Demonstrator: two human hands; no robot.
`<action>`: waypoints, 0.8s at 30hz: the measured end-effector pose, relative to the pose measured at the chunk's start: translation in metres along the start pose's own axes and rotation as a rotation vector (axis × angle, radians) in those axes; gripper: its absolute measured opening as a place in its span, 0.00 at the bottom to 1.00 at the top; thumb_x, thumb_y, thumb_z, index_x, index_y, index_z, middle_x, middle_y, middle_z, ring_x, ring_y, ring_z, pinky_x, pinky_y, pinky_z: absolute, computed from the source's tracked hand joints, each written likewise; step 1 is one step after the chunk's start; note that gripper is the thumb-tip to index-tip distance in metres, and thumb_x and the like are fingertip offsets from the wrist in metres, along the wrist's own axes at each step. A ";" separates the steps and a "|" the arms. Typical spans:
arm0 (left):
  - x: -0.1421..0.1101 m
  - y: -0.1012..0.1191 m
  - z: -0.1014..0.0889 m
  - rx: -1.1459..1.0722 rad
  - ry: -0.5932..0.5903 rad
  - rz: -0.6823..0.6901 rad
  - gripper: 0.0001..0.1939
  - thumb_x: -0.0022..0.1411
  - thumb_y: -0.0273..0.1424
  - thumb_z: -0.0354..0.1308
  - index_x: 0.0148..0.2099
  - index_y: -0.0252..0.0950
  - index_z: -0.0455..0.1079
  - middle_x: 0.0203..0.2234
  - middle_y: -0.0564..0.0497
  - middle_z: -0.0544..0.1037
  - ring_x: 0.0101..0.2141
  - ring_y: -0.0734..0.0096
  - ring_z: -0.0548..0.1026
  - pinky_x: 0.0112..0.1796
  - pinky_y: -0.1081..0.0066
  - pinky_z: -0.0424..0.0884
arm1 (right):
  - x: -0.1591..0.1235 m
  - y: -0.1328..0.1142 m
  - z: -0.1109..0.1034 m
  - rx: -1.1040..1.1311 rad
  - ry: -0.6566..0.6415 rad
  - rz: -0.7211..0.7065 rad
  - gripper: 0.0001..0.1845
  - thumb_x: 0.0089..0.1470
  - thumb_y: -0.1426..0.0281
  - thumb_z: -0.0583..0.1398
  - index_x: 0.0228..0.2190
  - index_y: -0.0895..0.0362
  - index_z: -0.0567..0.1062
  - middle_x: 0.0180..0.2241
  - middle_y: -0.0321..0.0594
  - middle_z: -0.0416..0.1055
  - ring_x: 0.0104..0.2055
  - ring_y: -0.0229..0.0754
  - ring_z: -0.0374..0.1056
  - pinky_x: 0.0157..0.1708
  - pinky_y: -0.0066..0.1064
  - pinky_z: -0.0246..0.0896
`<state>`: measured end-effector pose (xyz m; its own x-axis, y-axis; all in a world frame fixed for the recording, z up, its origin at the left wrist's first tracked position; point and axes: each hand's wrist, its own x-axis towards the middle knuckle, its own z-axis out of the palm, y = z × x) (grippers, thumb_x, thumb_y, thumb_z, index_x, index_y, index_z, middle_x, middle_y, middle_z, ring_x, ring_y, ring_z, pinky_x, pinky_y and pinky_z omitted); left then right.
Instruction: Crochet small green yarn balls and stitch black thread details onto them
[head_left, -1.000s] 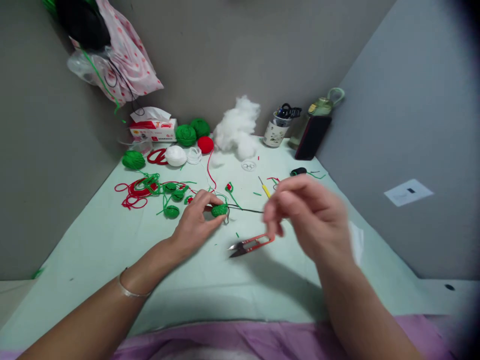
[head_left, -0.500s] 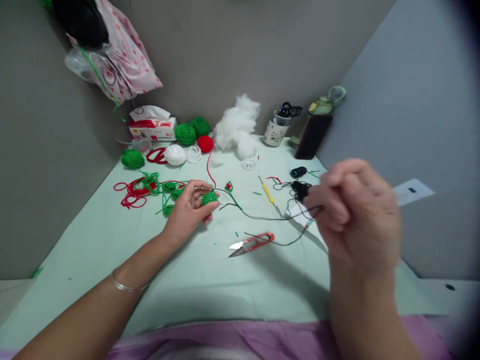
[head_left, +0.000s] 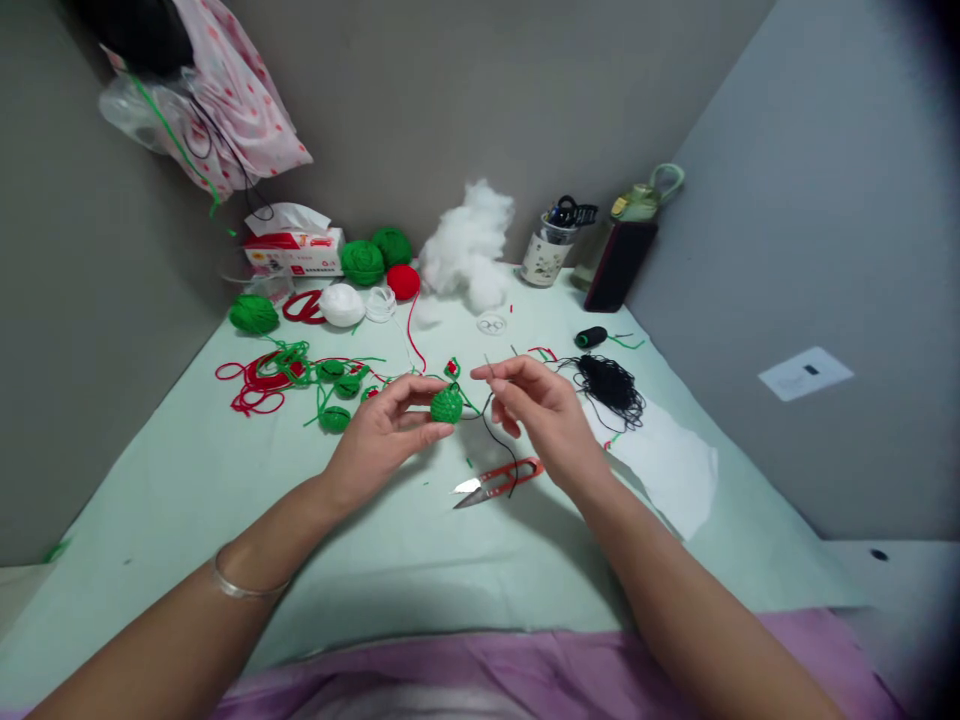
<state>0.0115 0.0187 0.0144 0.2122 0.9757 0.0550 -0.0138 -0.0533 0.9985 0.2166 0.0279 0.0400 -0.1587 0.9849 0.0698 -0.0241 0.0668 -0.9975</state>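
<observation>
A small green crocheted ball (head_left: 446, 404) is pinched between the thumb and fingers of my left hand (head_left: 390, 425). Black yarn (head_left: 487, 430) runs from the ball to my right hand (head_left: 544, 410) and hangs in a loose tail. Between the thumb and forefinger of that hand is a thin needle (head_left: 488, 364), its tip pointing up and toward the ball. Below both hands, orange-handled thread snips (head_left: 499, 482) lie on the table with blades apart, and the yarn tail crosses over them. A small red and green crocheted piece (head_left: 451, 368) lies just behind the ball.
Left of my hands lie several green crocheted balls (head_left: 334, 418) and tangled red yarn (head_left: 262, 385). Black yarn (head_left: 609, 388) and white paper (head_left: 675, 470) are on the right. Behind stand a tissue box (head_left: 296, 255), white stuffing (head_left: 469, 250), a cup (head_left: 547, 258) and a phone (head_left: 621, 265).
My right hand pulled the black yarn out to the right, then came back left beside the ball with the needle. My left hand has turned the ball and stays closed on it.
</observation>
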 end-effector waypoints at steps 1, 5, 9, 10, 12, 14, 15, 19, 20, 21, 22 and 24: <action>-0.001 0.001 0.002 0.015 -0.001 0.022 0.19 0.54 0.33 0.72 0.47 0.39 0.74 0.49 0.48 0.78 0.47 0.60 0.78 0.52 0.59 0.74 | 0.001 0.005 0.003 0.002 -0.029 0.022 0.11 0.59 0.61 0.64 0.35 0.55 0.73 0.38 0.39 0.76 0.26 0.33 0.65 0.22 0.26 0.57; -0.004 0.002 0.005 0.078 -0.021 0.068 0.20 0.55 0.31 0.70 0.49 0.41 0.72 0.48 0.48 0.78 0.48 0.62 0.78 0.51 0.61 0.75 | 0.005 0.018 0.009 0.015 -0.210 0.095 0.12 0.60 0.58 0.62 0.36 0.54 0.70 0.27 0.32 0.71 0.27 0.36 0.69 0.27 0.28 0.64; -0.005 0.003 0.003 0.140 0.034 0.093 0.29 0.54 0.30 0.71 0.57 0.45 0.69 0.45 0.50 0.77 0.45 0.64 0.77 0.48 0.64 0.75 | 0.006 0.018 0.006 -0.029 -0.189 0.066 0.12 0.62 0.59 0.61 0.36 0.55 0.70 0.24 0.30 0.69 0.24 0.33 0.62 0.26 0.26 0.59; -0.005 0.003 0.002 0.163 0.050 0.105 0.29 0.54 0.30 0.71 0.58 0.46 0.69 0.45 0.51 0.76 0.45 0.65 0.76 0.47 0.65 0.75 | 0.005 0.015 0.005 -0.019 -0.162 0.054 0.12 0.62 0.59 0.62 0.36 0.55 0.70 0.23 0.29 0.68 0.23 0.33 0.60 0.25 0.26 0.57; -0.004 0.002 0.001 0.213 0.070 0.130 0.25 0.55 0.29 0.70 0.56 0.45 0.73 0.45 0.50 0.75 0.43 0.66 0.75 0.46 0.66 0.74 | 0.002 0.009 0.005 0.028 -0.136 0.029 0.12 0.61 0.60 0.63 0.35 0.55 0.71 0.22 0.29 0.66 0.23 0.33 0.59 0.24 0.26 0.56; -0.002 0.001 0.001 0.239 0.080 0.146 0.21 0.56 0.28 0.69 0.52 0.44 0.76 0.44 0.51 0.74 0.39 0.69 0.74 0.44 0.67 0.74 | -0.004 0.004 0.007 0.064 -0.167 -0.006 0.11 0.61 0.60 0.63 0.35 0.55 0.71 0.23 0.29 0.66 0.24 0.33 0.60 0.25 0.26 0.57; -0.001 0.000 0.001 0.233 0.083 0.144 0.19 0.55 0.28 0.69 0.50 0.43 0.78 0.43 0.51 0.74 0.37 0.70 0.74 0.43 0.67 0.74 | -0.007 0.002 0.010 0.061 -0.202 -0.022 0.10 0.62 0.61 0.63 0.36 0.55 0.72 0.24 0.30 0.67 0.25 0.33 0.60 0.26 0.26 0.59; 0.001 -0.001 0.001 0.072 0.087 0.081 0.16 0.53 0.30 0.71 0.46 0.40 0.78 0.43 0.50 0.75 0.34 0.71 0.73 0.36 0.70 0.74 | -0.018 0.001 0.021 -0.032 -0.336 -0.048 0.09 0.63 0.63 0.61 0.35 0.55 0.72 0.28 0.33 0.69 0.27 0.33 0.64 0.28 0.27 0.62; 0.001 0.000 0.001 0.022 0.075 0.053 0.17 0.52 0.30 0.71 0.46 0.40 0.77 0.44 0.50 0.76 0.33 0.72 0.72 0.35 0.71 0.73 | -0.020 0.002 0.023 -0.046 -0.348 -0.046 0.08 0.64 0.63 0.61 0.35 0.55 0.72 0.28 0.33 0.69 0.27 0.34 0.65 0.28 0.27 0.62; 0.001 0.001 0.001 -0.023 0.059 0.023 0.19 0.52 0.30 0.71 0.47 0.40 0.77 0.45 0.50 0.76 0.33 0.73 0.72 0.35 0.71 0.73 | -0.021 0.003 0.025 -0.050 -0.351 -0.045 0.08 0.64 0.64 0.61 0.35 0.55 0.72 0.29 0.34 0.70 0.27 0.34 0.66 0.29 0.28 0.63; 0.002 0.002 0.000 -0.065 0.042 -0.005 0.20 0.52 0.30 0.72 0.48 0.40 0.76 0.47 0.49 0.77 0.33 0.73 0.72 0.34 0.71 0.73 | -0.021 0.004 0.026 -0.048 -0.349 -0.044 0.07 0.64 0.64 0.60 0.35 0.55 0.72 0.29 0.34 0.71 0.28 0.34 0.68 0.30 0.28 0.65; 0.002 0.004 -0.001 -0.139 0.015 -0.050 0.22 0.52 0.29 0.72 0.50 0.40 0.76 0.48 0.49 0.77 0.34 0.73 0.73 0.35 0.72 0.73 | -0.021 0.004 0.027 -0.029 -0.336 -0.050 0.07 0.63 0.66 0.61 0.34 0.56 0.72 0.30 0.35 0.72 0.30 0.35 0.69 0.32 0.29 0.66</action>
<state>0.0108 0.0207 0.0187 0.2012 0.9795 0.0036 -0.1386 0.0248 0.9900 0.1934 0.0027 0.0349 -0.4742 0.8730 0.1142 -0.0124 0.1231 -0.9923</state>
